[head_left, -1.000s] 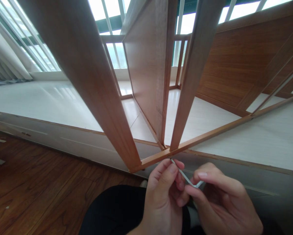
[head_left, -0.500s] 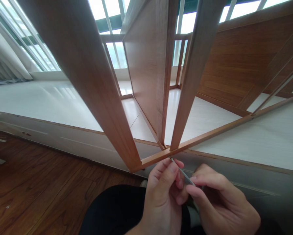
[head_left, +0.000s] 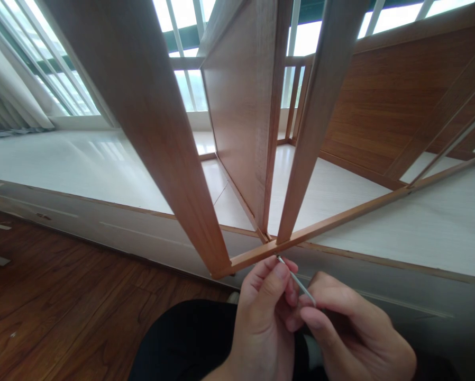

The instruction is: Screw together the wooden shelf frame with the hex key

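A thin metal hex key (head_left: 300, 283) slants down to the right from the underside of a wooden rail (head_left: 332, 216). Its upper tip meets a small dark fastener just below the rail, too small to make out clearly. My left hand (head_left: 267, 304) is closed round the upper end, thumb and fingers pinching beside the tip. My right hand (head_left: 350, 323) has its thumb and forefinger at the lower, bent end of the key. A broad wooden post (head_left: 150, 132) and a narrower upright (head_left: 307, 132) join the rail left of and above my hands.
A wooden panel (head_left: 241, 116) and a larger panel (head_left: 384, 100) stand on the white ledge (head_left: 63, 164). Barred windows and a curtain (head_left: 13, 90) are behind. The wooden floor (head_left: 55, 296) lies lower left, beside my dark-clothed knee (head_left: 182, 338).
My right hand has shifted slightly left, and its fingers have moved on the key, showing more of the bent end. My left hand stays at the rail.
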